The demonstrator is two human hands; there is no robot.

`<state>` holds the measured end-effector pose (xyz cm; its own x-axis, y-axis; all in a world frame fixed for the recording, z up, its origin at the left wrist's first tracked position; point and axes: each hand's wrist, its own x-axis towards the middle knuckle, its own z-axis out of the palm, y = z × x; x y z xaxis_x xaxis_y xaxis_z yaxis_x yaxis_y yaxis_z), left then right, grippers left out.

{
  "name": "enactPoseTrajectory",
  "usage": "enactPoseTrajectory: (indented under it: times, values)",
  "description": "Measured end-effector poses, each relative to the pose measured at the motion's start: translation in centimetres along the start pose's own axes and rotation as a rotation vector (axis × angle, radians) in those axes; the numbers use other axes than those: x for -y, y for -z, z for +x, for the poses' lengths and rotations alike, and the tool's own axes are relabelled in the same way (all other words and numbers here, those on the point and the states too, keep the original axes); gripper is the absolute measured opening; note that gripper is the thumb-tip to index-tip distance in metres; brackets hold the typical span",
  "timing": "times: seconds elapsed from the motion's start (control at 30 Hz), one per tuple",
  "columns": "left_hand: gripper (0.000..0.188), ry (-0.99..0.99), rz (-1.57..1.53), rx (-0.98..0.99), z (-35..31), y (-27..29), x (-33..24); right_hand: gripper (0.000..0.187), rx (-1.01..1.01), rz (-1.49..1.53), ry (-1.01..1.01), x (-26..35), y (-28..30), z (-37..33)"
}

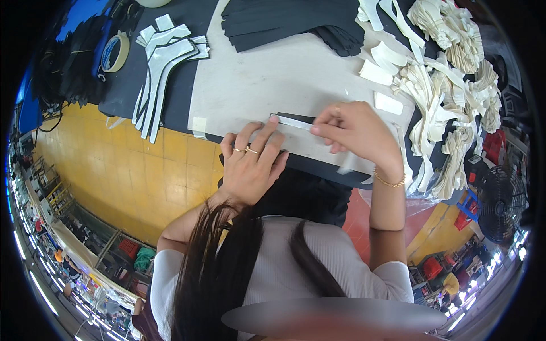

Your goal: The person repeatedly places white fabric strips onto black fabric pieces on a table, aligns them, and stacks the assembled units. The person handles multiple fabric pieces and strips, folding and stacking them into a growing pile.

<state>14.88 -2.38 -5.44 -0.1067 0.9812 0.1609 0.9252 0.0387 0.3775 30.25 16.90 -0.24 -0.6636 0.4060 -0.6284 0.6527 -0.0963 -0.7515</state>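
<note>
A narrow white strip (293, 123) lies along a dark fabric piece (300, 117) near the front edge of the table. My left hand (250, 165) rests on the table with its fingers spread, and one fingertip presses the strip's left end. The strip's other end sits between the thumb and fingers of my right hand (358, 133), which is pinched closed and slightly blurred. How much of the strip lies under those fingers is hidden.
Black fabric pieces (293, 23) are stacked at the back of the pale work surface (244, 79). White-faced pieces with dark edges (162, 74) and a tape roll (115, 52) lie left. Bundled cream strips (424, 96) fill the right side. A black fan (500, 196) stands right.
</note>
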Motion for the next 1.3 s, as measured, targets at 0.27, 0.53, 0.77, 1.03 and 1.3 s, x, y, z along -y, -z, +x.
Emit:
enactPoseTrajectory:
  times: [0.27,0.53,0.77,1.03,1.3]
  values:
    - [0.077,0.009,0.133,0.033,0.3,-0.6,-0.7,0.024,-0.376,0.138,-0.009,-5.6,2.0,-4.3]
    - [0.073,0.017,0.282,0.117,0.2,-1.1,-1.3,0.025,-0.567,0.152,0.072,-7.1,0.5,-3.5]
    - [0.071,0.015,0.262,0.116,0.4,-0.9,-1.5,0.027,-0.619,0.028,0.034,-6.0,0.2,-3.8]
    - [0.061,0.094,0.208,0.104,1.4,0.2,-2.9,0.028,-0.686,-0.108,0.074,-6.3,-0.2,-3.3]
    - [0.067,-0.284,-0.177,0.137,4.7,-4.1,-6.9,0.032,-0.701,-0.192,0.076,-6.1,-0.1,-3.9]
